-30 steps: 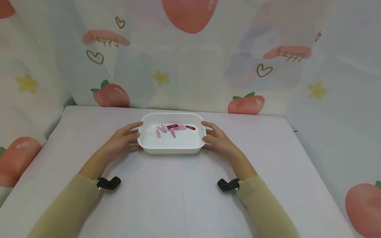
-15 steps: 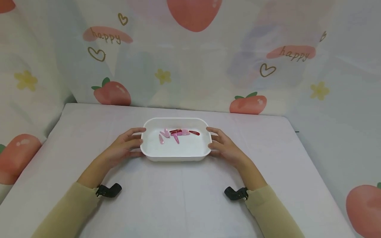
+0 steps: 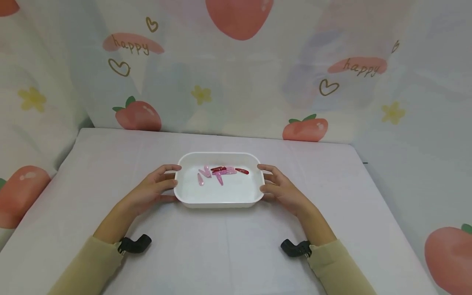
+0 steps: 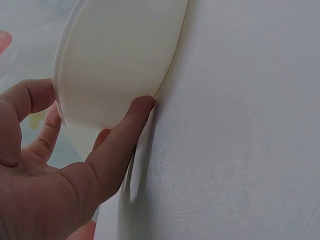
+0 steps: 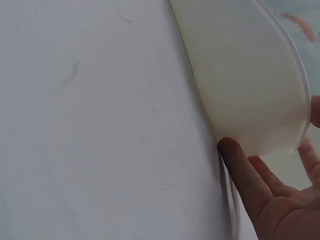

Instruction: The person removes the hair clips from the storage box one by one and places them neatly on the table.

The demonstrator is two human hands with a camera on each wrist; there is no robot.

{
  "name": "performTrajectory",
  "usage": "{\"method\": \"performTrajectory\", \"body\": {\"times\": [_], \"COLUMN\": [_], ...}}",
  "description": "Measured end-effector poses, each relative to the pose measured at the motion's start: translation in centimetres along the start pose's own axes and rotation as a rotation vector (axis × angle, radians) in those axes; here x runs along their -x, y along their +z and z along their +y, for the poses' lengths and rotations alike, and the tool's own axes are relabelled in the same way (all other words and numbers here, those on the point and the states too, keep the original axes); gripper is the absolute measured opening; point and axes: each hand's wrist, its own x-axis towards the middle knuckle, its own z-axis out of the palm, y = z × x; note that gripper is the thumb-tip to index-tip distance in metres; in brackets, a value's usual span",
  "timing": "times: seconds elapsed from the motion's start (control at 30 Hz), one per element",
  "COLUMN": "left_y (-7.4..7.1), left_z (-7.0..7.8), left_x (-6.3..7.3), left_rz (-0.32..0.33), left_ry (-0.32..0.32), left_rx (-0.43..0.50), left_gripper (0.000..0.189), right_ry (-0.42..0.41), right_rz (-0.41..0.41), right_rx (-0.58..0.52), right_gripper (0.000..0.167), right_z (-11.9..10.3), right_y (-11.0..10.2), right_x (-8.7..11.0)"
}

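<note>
A white tray [image 3: 221,205] with rounded corners is held at its two short ends in the head view. Inside lie several snap hair clips, some pink [image 3: 219,178] and some dark red [image 3: 242,171], loosely grouped toward its far half. My left hand [image 3: 147,191] grips the left end, fingers at the rim; the left wrist view shows a fingertip [image 4: 144,103] at the tray's lower edge. My right hand [image 3: 291,192] grips the right end likewise, with a fingertip [image 5: 230,146] low on the outer wall in the right wrist view.
A white cloth [image 3: 206,254] covers the table, with its far edge behind the tray. A printed fabric backdrop [image 3: 239,82] hangs at the back and both sides. Each wrist carries a small black camera mount [image 3: 136,244] at the sleeve cuff.
The tray has come toward me and slightly right, both hands moving with it and keeping their hold. The hair clips stay in the same arrangement inside.
</note>
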Motion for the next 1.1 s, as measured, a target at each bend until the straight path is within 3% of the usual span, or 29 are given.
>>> {"method": "performTrajectory", "body": {"times": [0.37,0.8,0.93,1.1], "left_y": [1.0,2.5,2.4,2.2], "left_z": [-0.3,-0.2,-0.3,-0.5], "left_x": [-0.4,-1.6,-1.7,-1.6], "left_rz": [-0.056,-0.071,-0.056,-0.059], "left_ry": [0.018,0.014,0.011,0.009], "left_rx": [0.014,0.053,0.046,0.070], "left_gripper": [0.053,0.053,0.053,0.053], "right_ry": [0.006,0.031,-0.017,-0.181], "right_rz": [-0.001,-0.004,0.086,0.245], "right_rx": [0.031,0.105,0.227,0.293], "right_gripper": [0.068,0.068,0.064,0.056], "right_z": [0.0,-0.9,-2.4,-5.6], "right_y": [-1.4,-3.4,-3.1,-1.2], "right_x": [1.2,1.9,1.6,1.0]}}
